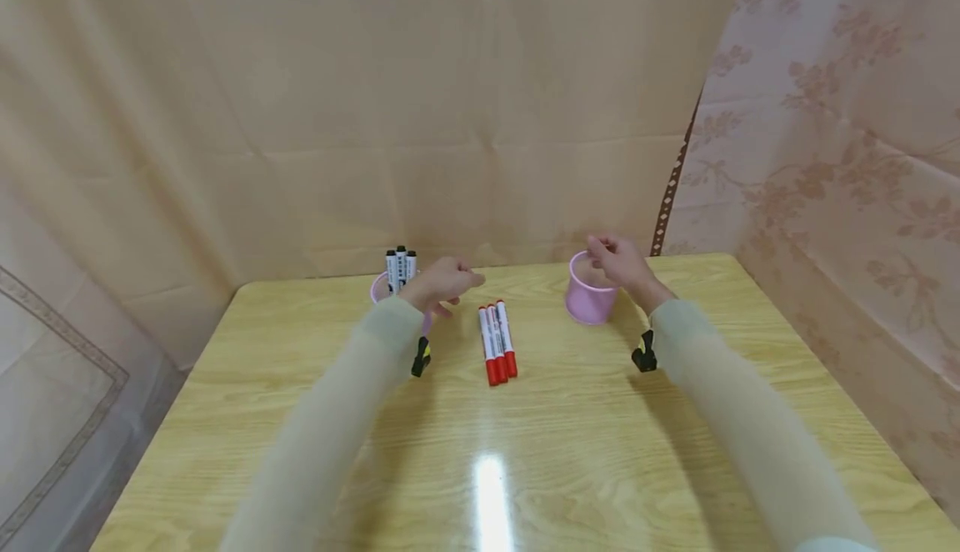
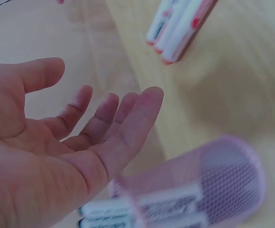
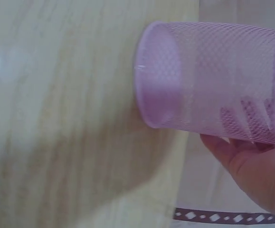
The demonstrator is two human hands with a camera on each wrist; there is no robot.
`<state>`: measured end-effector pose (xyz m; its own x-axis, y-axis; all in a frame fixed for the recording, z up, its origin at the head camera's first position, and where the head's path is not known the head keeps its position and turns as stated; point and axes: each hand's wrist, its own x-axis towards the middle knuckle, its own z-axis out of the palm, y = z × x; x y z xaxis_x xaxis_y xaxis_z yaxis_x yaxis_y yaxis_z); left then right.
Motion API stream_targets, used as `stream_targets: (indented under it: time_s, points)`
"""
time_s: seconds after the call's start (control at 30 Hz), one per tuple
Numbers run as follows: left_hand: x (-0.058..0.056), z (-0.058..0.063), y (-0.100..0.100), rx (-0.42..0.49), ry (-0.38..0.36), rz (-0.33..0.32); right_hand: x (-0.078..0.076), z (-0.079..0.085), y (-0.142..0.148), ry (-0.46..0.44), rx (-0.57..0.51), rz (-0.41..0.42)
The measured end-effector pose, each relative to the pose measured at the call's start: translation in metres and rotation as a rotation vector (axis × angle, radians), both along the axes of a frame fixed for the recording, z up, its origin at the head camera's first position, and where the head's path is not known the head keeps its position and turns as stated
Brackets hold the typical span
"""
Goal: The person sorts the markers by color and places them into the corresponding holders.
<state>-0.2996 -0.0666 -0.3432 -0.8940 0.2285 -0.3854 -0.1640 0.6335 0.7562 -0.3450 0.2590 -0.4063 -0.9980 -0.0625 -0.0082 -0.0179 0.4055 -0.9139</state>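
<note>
My left hand (image 1: 444, 281) hovers above and partly in front of a pink mesh pen cup, its fingers loosely bent and holding nothing. In the left wrist view that cup (image 2: 232, 185) stands below the palm, with several black-capped markers (image 1: 401, 264) in it. On the right, a second pink mesh cup (image 1: 588, 302) stands upright on the table. My right hand (image 1: 622, 264) is at this cup's right and rear rim, fingers relaxed. Seen through the mesh in the right wrist view, the fingers lie behind the cup; whether they touch it is unclear.
Three red-capped markers (image 1: 497, 342) lie side by side on the wooden table (image 1: 570, 452) between the cups. A beige cloth (image 1: 337, 118) hangs behind the table, and a floral cloth (image 1: 847, 160) hangs along the right side.
</note>
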Motion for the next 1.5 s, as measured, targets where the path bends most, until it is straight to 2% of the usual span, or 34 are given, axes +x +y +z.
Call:
stream_targets:
  time_s: [0.13,0.27,0.33,0.43,0.53,0.63,0.83,1.13,1.3,1.4,1.5]
  points:
    - [0.003,-0.016,0.005,-0.035,-0.009,-0.014,0.0,-0.008,0.0,-0.049,-0.131,0.006]
    - [0.003,-0.032,0.009,-0.056,0.007,-0.02,0.001,-0.012,0.002,-0.075,-0.185,-0.02]
    - [0.001,-0.04,0.011,-0.079,0.02,-0.025,0.002,-0.013,0.003,-0.09,-0.186,-0.048]
    - [-0.001,-0.049,0.012,-0.164,0.05,-0.053,0.004,-0.015,0.002,-0.11,-0.192,-0.09]
    - [-0.001,-0.056,0.013,-0.224,0.066,-0.057,0.006,-0.016,0.001,-0.131,-0.189,-0.115]
    - [0.0,-0.061,0.014,-0.211,0.069,-0.03,0.008,-0.016,-0.001,-0.141,-0.186,-0.126]
    - [0.002,-0.068,0.02,-0.172,0.086,-0.01,0.013,-0.015,0.0,-0.145,-0.196,-0.145]
    - [0.001,-0.073,0.022,-0.156,0.069,0.014,0.014,-0.018,0.001,-0.151,-0.212,-0.144]
    - [0.004,-0.071,0.02,-0.268,0.061,0.023,0.012,-0.018,-0.001,-0.15,-0.217,-0.15]
    - [0.007,-0.07,0.021,-0.376,0.153,-0.011,0.012,-0.017,-0.002,-0.15,-0.218,-0.149]
    - [0.012,-0.066,0.023,-0.444,0.246,-0.039,0.013,-0.014,-0.002,-0.15,-0.217,-0.146]
